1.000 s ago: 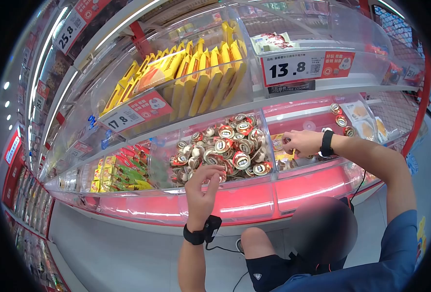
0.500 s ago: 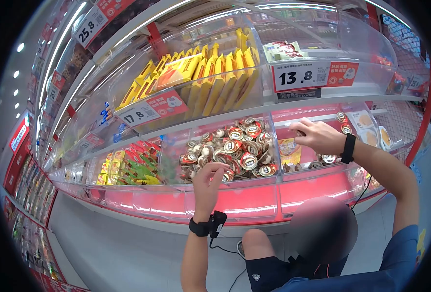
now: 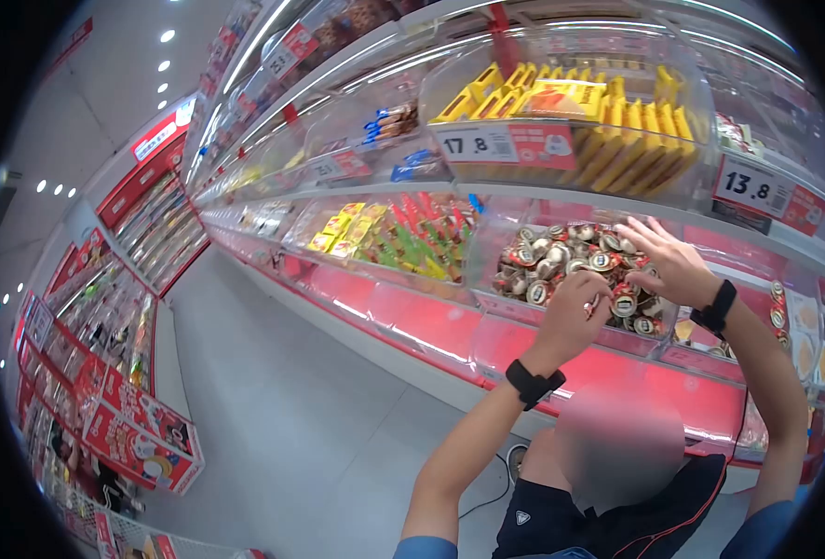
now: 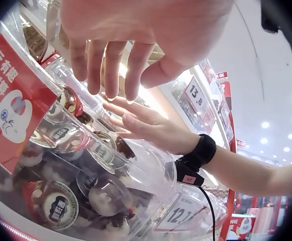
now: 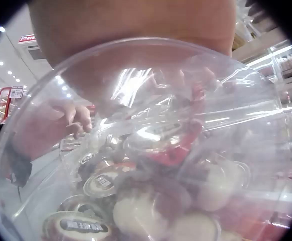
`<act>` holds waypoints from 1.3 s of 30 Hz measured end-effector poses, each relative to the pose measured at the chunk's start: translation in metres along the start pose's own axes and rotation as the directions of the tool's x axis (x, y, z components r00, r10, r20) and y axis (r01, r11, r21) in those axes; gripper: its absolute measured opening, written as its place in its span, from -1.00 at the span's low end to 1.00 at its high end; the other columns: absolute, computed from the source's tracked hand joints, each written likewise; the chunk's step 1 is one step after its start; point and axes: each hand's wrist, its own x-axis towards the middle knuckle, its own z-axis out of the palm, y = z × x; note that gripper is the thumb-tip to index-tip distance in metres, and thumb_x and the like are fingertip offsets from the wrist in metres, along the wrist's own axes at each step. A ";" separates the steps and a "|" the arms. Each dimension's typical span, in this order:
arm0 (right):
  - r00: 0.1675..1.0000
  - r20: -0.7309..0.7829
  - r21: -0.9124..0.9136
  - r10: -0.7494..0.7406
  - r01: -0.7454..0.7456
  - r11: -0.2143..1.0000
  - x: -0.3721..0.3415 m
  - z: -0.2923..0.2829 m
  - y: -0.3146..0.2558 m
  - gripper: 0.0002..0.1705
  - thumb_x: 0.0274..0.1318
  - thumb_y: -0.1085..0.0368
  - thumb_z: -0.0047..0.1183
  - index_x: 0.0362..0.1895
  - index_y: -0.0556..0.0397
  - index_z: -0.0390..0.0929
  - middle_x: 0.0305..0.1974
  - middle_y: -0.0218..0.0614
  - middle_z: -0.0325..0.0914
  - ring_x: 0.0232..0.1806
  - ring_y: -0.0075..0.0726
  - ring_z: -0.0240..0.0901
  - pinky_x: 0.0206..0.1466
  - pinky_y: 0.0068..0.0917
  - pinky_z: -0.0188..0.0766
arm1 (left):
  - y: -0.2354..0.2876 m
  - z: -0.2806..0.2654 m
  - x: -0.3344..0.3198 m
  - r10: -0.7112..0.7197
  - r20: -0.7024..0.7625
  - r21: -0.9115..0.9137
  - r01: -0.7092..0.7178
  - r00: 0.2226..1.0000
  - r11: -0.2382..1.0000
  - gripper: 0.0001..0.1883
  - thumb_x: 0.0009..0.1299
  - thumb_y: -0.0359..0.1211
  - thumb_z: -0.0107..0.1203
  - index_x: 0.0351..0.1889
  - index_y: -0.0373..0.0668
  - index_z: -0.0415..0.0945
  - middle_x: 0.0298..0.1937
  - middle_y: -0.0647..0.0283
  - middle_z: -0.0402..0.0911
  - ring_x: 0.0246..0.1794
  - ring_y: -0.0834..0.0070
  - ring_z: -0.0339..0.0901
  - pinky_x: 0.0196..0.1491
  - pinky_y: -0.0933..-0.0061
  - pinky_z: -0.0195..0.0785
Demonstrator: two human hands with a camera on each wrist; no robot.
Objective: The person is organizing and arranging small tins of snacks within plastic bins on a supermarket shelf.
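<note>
Small round cups with red and white lids (image 3: 623,300) fill a clear bin in the head view. Over the bin's front part is my left hand (image 3: 571,321), its fingers loosely bent. My right hand (image 3: 675,265) is spread above the cups at the bin's right side, fingers extended. In the left wrist view, the left hand (image 4: 146,35) hangs its fingers above the lidded cups (image 4: 58,206), nothing visible between them, and the right hand (image 4: 158,131) is beyond. Clear plastic crosses the right wrist view, with cups (image 5: 103,185) behind it; the right fingertips are unclear there.
Yellow packets (image 3: 561,98) stand in the upper bin behind a 17.8 price tag (image 3: 478,144). Left of the cups lie green and red packets (image 3: 417,244). The bins' red front ledge (image 3: 412,312) runs alongside a grey aisle floor (image 3: 291,373).
The head view has turned left. My right hand has left the compartment on the right and come over the cup bin, nearer my left hand; its bent fingers have straightened.
</note>
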 end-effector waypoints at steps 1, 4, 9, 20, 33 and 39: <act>0.999 0.007 0.053 0.038 -0.038 0.998 -0.005 -0.005 -0.001 -0.29 0.05 0.06 0.16 0.29 -0.08 0.28 0.32 0.00 0.20 0.40 0.17 0.02 0.35 -0.02 0.14 | 0.003 0.000 -0.001 0.012 0.000 0.018 -0.012 1.000 1.000 -0.92 0.23 -0.46 0.07 -0.33 -0.20 0.52 -0.20 0.19 0.52 -0.09 0.22 0.45 0.00 0.25 0.30; 0.997 0.048 -0.046 -0.061 0.063 0.997 -0.032 -0.031 0.012 -0.30 0.01 0.14 0.16 0.27 0.00 0.30 0.24 0.01 0.32 0.38 0.05 0.10 0.37 -0.07 0.11 | 0.006 0.007 -0.005 0.036 0.021 0.029 -0.037 0.999 0.999 -0.91 0.21 -0.48 0.08 -0.32 -0.20 0.51 -0.20 0.19 0.52 -0.10 0.20 0.45 -0.02 0.25 0.31; 0.947 0.242 -0.115 0.211 -0.188 0.975 -0.098 -0.096 0.081 -0.33 -0.05 0.21 0.18 0.21 0.06 0.34 0.14 -0.01 0.41 0.22 0.04 0.31 0.29 -0.16 0.23 | 0.022 0.029 0.001 0.258 -0.016 0.004 -0.258 0.966 0.966 -0.86 0.14 -0.52 0.12 -0.32 -0.23 0.50 -0.20 0.18 0.52 -0.12 0.20 0.46 -0.05 0.25 0.32; 0.659 0.293 -0.253 0.692 -0.645 0.721 -0.178 -0.051 0.221 -0.14 0.17 -0.21 -0.04 0.41 -0.04 0.05 0.36 0.18 0.04 0.41 0.21 -0.03 0.44 -0.12 -0.04 | 0.077 0.152 0.021 0.273 0.318 -0.127 -0.244 0.908 0.961 -0.77 0.26 -0.38 0.05 -0.16 -0.26 0.46 -0.09 0.08 0.53 -0.07 0.08 0.51 -0.03 0.14 0.40; 0.549 0.748 -0.187 0.374 -0.365 0.912 -0.184 -0.047 0.139 0.23 -0.18 -0.34 0.19 0.49 -0.38 -0.24 0.18 0.19 0.21 0.22 0.31 0.22 0.21 -0.07 0.27 | 0.052 0.193 0.057 -0.490 0.757 0.422 0.250 0.431 0.871 -0.05 0.06 0.12 0.08 0.41 -0.11 0.12 0.30 -0.24 0.26 0.34 -0.06 0.21 0.33 0.12 0.10; 0.686 0.647 -0.259 0.333 -0.213 0.942 -0.158 -0.027 0.116 0.17 -0.36 -0.10 0.35 0.40 -0.27 -0.01 0.06 0.12 0.29 0.07 0.30 0.36 0.05 -0.01 0.41 | 0.057 0.189 0.065 -0.564 0.747 0.525 0.208 0.351 0.825 0.06 -0.04 0.22 0.22 0.45 0.15 0.06 0.45 -0.33 -0.16 0.37 -0.30 0.07 0.35 0.00 0.04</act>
